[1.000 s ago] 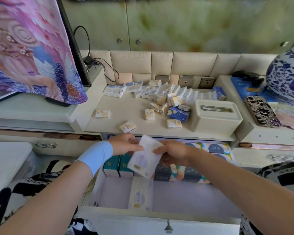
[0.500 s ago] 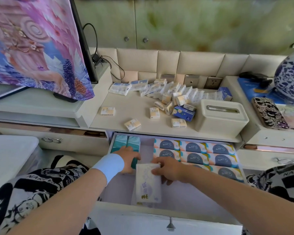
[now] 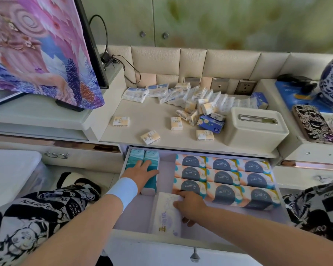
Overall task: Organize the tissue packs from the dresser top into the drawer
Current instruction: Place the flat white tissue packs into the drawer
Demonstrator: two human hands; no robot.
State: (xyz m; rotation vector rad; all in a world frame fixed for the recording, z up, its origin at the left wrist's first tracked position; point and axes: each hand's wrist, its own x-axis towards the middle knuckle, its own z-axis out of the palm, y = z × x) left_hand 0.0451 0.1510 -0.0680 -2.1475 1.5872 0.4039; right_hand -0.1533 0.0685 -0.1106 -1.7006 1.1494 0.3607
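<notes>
Seating the white pack [image 3: 166,214] at the front of the drawer [image 3: 133,214]

It lies lengthwise near the front wall, just ahead of the gap between the teal packs [image 3: 152,156] and the orange packs [image 3: 225,179]. The right hand [image 3: 188,206] clamps its right edge, fingers over, thumb under. Slide it square to its neighbours before letting go (the left hand [image 3: 142,169], flat with straight fingers on the teal packs, braces them). Small packs [image 3: 176,123] wait on the dresser top [image 3: 146,120].
</notes>
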